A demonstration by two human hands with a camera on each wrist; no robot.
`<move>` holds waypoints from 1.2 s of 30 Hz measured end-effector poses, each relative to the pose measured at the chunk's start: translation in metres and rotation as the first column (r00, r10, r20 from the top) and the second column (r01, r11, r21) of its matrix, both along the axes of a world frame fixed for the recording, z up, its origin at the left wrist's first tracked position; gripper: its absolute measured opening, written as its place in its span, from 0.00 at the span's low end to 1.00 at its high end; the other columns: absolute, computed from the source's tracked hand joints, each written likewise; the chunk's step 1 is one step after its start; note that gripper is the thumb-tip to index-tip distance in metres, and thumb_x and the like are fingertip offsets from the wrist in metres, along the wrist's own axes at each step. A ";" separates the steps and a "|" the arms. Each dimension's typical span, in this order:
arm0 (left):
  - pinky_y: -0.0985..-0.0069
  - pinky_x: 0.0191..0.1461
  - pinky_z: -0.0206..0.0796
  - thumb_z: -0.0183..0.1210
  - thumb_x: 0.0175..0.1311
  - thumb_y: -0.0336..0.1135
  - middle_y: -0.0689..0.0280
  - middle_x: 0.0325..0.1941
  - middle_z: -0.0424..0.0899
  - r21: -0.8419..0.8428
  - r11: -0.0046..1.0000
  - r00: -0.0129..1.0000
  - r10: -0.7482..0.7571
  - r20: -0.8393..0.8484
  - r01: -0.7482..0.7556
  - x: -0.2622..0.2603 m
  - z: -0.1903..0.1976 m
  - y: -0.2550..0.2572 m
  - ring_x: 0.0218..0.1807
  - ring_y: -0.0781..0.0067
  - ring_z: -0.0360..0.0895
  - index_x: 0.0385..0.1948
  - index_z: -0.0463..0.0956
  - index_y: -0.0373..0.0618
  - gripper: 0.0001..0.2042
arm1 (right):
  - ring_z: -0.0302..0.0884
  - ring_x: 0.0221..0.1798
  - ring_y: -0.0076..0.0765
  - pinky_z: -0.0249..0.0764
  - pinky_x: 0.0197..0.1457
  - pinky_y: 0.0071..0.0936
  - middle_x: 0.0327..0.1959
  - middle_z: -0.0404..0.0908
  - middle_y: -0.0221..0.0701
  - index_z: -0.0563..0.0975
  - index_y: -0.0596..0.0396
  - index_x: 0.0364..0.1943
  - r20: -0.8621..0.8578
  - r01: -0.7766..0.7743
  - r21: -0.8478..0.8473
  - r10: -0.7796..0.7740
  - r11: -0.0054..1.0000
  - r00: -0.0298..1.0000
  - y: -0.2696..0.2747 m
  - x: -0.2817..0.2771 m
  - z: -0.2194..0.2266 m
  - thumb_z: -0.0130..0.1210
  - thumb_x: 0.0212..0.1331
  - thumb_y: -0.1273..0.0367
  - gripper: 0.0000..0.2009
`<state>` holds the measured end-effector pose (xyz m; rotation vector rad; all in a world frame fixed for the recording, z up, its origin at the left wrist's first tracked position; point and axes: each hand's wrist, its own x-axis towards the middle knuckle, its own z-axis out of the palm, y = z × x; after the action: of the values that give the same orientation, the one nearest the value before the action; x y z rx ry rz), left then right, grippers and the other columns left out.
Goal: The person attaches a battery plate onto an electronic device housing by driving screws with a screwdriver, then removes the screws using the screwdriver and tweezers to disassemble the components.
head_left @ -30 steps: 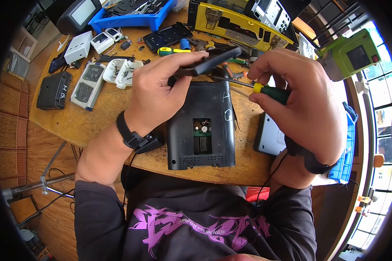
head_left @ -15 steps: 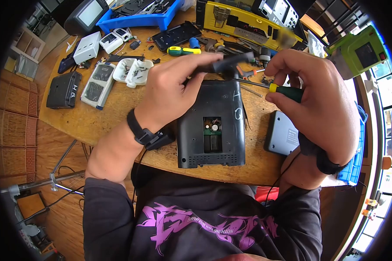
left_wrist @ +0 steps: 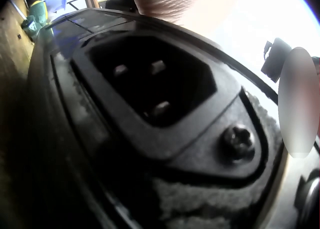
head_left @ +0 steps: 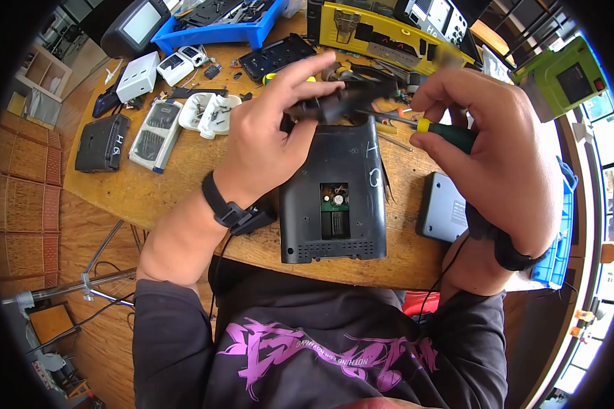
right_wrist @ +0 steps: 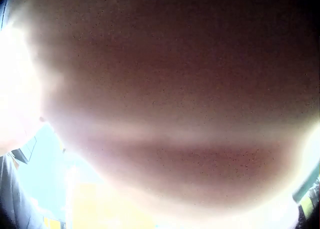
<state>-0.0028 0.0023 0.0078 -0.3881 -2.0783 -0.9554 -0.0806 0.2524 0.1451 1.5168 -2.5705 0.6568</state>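
Note:
My left hand (head_left: 269,140) holds a blurred flat black part (head_left: 355,99) above the far end of a black plastic housing (head_left: 303,177). The index finger is raised off that part. A screwdriver (head_left: 451,135) with a green handle and yellow collar is gripped in my right hand (head_left: 494,136), its shaft pointing left toward the black part. Through a rectangular opening in the housing, a circuit board (head_left: 335,198) with small components shows. In the left wrist view, a three-pin power socket (left_wrist: 155,146) fills the middle, with a cross-head screw (left_wrist: 239,140) beside it. Skin covers most of the right wrist view.
A dark grey box (head_left: 440,211) lies right of the housing. To the left are a drill-bit case (head_left: 155,136), a white tray (head_left: 218,112) of screws and a black box (head_left: 102,143). A blue bin (head_left: 252,31) and yellow toolbox (head_left: 382,44) stand behind, with scattered tools before them.
My left hand has turned the black part, now blurred, and lifted its index finger. My right hand keeps hold of the screwdriver. The housing sits slightly further right in view as the camera shifted.

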 end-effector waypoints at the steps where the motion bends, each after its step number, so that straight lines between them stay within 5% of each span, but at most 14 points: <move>1: 0.71 0.52 0.85 0.59 0.60 0.11 0.57 0.54 0.94 0.098 0.995 1.000 0.023 0.010 -0.024 0.001 0.002 0.003 0.51 0.60 0.94 0.55 0.87 0.42 0.22 | 0.87 0.43 0.40 0.81 0.49 0.32 0.41 0.88 0.39 0.82 0.63 0.46 -0.010 -0.015 -0.033 0.015 0.999 1.000 0.000 -0.001 -0.001 0.72 0.51 0.82 0.17; 5: 0.72 0.51 0.85 0.61 0.64 0.12 0.57 0.54 0.94 -0.080 0.996 0.999 0.027 -0.020 -0.028 0.000 -0.003 -0.006 0.51 0.63 0.94 0.57 0.84 0.41 0.21 | 0.87 0.43 0.40 0.81 0.50 0.32 0.41 0.88 0.39 0.82 0.63 0.47 -0.055 -0.038 -0.042 0.036 0.998 0.998 0.001 -0.001 -0.001 0.72 0.51 0.82 0.18; 7: 0.72 0.51 0.85 0.61 0.65 0.12 0.56 0.54 0.94 0.152 0.988 0.998 -0.017 0.054 0.008 0.001 -0.002 0.001 0.51 0.64 0.94 0.57 0.81 0.40 0.20 | 0.87 0.43 0.39 0.81 0.49 0.32 0.41 0.88 0.39 0.81 0.63 0.47 -0.064 -0.048 -0.058 0.044 0.997 0.997 0.002 -0.002 -0.002 0.73 0.51 0.82 0.18; 12: 0.73 0.55 0.85 0.60 0.63 0.11 0.55 0.52 0.93 0.228 0.973 0.998 -0.044 0.051 0.032 -0.002 -0.006 0.000 0.53 0.60 0.94 0.66 0.71 0.41 0.28 | 0.86 0.43 0.38 0.81 0.49 0.32 0.41 0.88 0.39 0.81 0.63 0.47 -0.075 -0.067 -0.068 0.062 0.995 0.995 0.002 -0.003 -0.001 0.72 0.51 0.82 0.18; 14: 0.73 0.56 0.85 0.59 0.62 0.10 0.56 0.52 0.93 -0.063 0.996 0.998 -0.064 0.008 0.064 -0.007 -0.010 -0.012 0.54 0.59 0.94 0.65 0.72 0.40 0.28 | 0.86 0.42 0.38 0.81 0.49 0.32 0.41 0.88 0.38 0.81 0.63 0.47 -0.042 -0.057 -0.052 0.055 0.997 0.998 0.002 -0.003 0.000 0.72 0.51 0.83 0.18; 15: 0.71 0.55 0.86 0.57 0.60 0.10 0.59 0.51 0.93 0.210 0.977 0.999 -0.025 -0.032 0.031 -0.003 0.000 0.008 0.53 0.60 0.94 0.57 0.79 0.39 0.23 | 0.86 0.42 0.38 0.81 0.49 0.32 0.41 0.88 0.38 0.81 0.63 0.47 -0.041 -0.056 -0.052 0.054 0.997 0.998 0.003 -0.003 0.000 0.72 0.51 0.83 0.18; 20: 0.69 0.55 0.86 0.61 0.65 0.13 0.55 0.50 0.93 0.002 0.998 0.998 -0.067 -0.009 0.067 -0.006 -0.011 -0.008 0.53 0.64 0.94 0.59 0.79 0.41 0.21 | 0.86 0.42 0.37 0.79 0.46 0.31 0.39 0.87 0.37 0.81 0.63 0.46 -0.072 -0.067 -0.075 0.062 0.995 0.996 0.002 -0.004 -0.002 0.72 0.51 0.82 0.17; 22: 0.71 0.56 0.86 0.65 0.69 0.18 0.55 0.51 0.93 0.231 0.972 0.991 0.017 0.132 -0.048 0.001 -0.008 0.001 0.52 0.68 0.93 0.61 0.78 0.41 0.19 | 0.86 0.42 0.36 0.79 0.46 0.30 0.38 0.87 0.37 0.81 0.63 0.45 -0.059 -0.035 -0.055 0.032 0.998 0.998 0.001 -0.002 0.001 0.71 0.52 0.82 0.16; 26: 0.73 0.54 0.84 0.66 0.72 0.20 0.58 0.50 0.93 0.142 0.989 0.999 -0.038 0.024 0.034 -0.002 -0.007 0.000 0.51 0.72 0.92 0.60 0.78 0.39 0.17 | 0.86 0.41 0.34 0.77 0.44 0.29 0.37 0.87 0.35 0.82 0.63 0.42 -0.098 -0.059 -0.083 0.051 0.995 0.994 -0.002 -0.004 0.001 0.71 0.51 0.81 0.14; 36: 0.77 0.57 0.79 0.67 0.71 0.18 0.63 0.49 0.90 0.296 0.955 0.997 -0.028 0.078 0.003 -0.003 -0.010 0.002 0.49 0.78 0.87 0.61 0.77 0.37 0.19 | 0.87 0.40 0.32 0.77 0.44 0.27 0.37 0.88 0.33 0.83 0.62 0.42 -0.084 -0.020 -0.114 0.010 0.993 0.996 -0.002 -0.002 0.002 0.72 0.52 0.79 0.13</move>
<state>-0.0054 0.0045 -0.0019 -0.2118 -1.9652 -1.2891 -0.0822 0.2500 0.1472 1.4958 -2.4184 0.7144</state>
